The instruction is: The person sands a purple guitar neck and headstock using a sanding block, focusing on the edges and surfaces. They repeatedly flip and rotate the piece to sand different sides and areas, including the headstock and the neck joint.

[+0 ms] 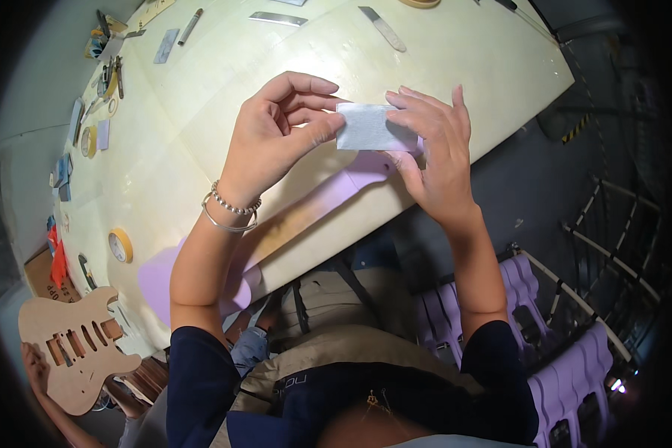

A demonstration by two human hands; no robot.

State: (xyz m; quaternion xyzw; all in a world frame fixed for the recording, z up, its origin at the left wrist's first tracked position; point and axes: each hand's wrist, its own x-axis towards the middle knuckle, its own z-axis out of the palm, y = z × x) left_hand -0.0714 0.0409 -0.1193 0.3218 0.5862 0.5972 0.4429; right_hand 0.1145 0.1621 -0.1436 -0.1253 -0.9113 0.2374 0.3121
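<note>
One pale grey sheet is held above the worktop. The left hand pinches its left edge between thumb and fingers; the right hand pinches its right end. Below them, one lilac guitar lies along the near edge. Farther lie two flat blade-like tools. At left, one co-worker's hand touches one wood-coloured guitar body.

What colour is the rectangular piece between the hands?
The piece is pale blue-grey, shown in the head view.
</note>
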